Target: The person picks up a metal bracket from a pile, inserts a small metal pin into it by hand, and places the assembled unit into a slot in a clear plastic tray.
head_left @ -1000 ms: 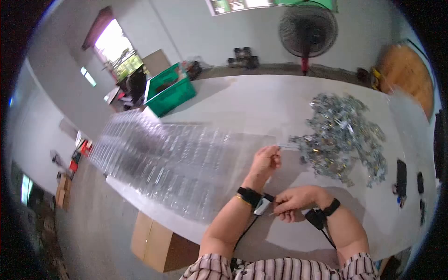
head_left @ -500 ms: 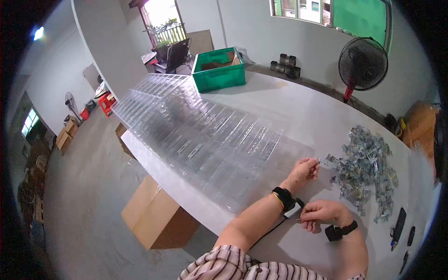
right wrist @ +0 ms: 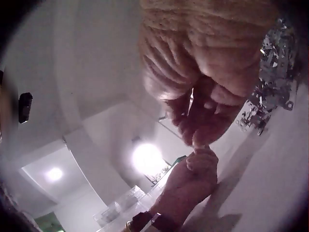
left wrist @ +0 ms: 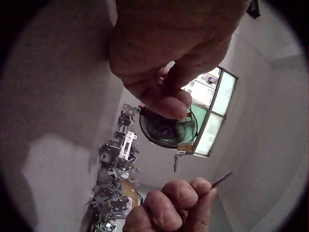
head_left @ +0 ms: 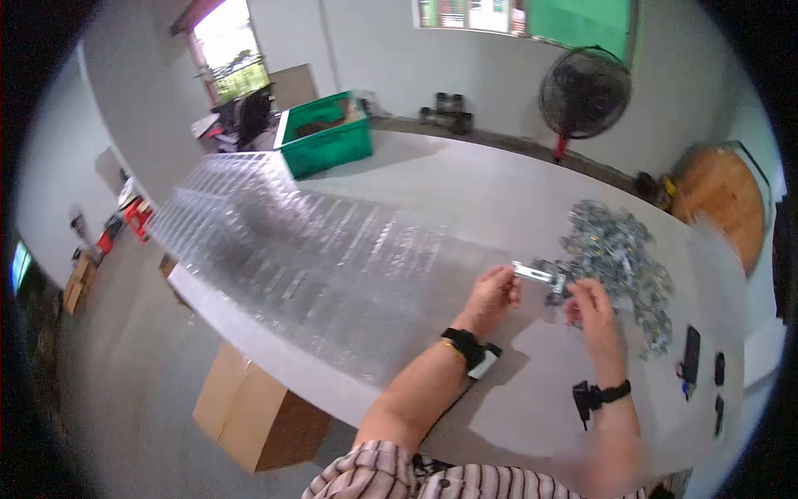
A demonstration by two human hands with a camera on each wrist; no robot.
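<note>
Clamped at the left end of a slotted metal bracket [head_left: 536, 275] by the left grip [head_left: 492, 293], thumb and fingers together, just right of centre in the head view. Held above the white surface [head_left: 465, 179], slanting slightly down to the right in the frame. Shows also, lower right of centre in the left wrist view, a thin dark pin [left wrist: 222, 179], apparently metal, pinched in the right grip [head_left: 592, 309]; cannot tell whether touching the bracket's right end or merely near. Looks light and stiff, probably stamped sheet metal, hardly fragile but likely to bend at the narrow slotted middle; perhaps slick on the shiny face and sharp along cut edges. Best taken by a flat end or the long edges, leaving the slot free. Glints jagged and silver-grey with yellowish flecks at right of frame, in the heap of metal brackets [head_left: 619, 249]; likely to snag, so best lifted singly. Spreads glossy and ribbed at centre left in the clear plastic trays [head_left: 274, 249], probably thin and flexible. Turns rigid and smooth in the green plastic crate [head_left: 332, 154], upper left, and matte brown in the cardboard box [head_left: 241, 399], lower left.
</note>
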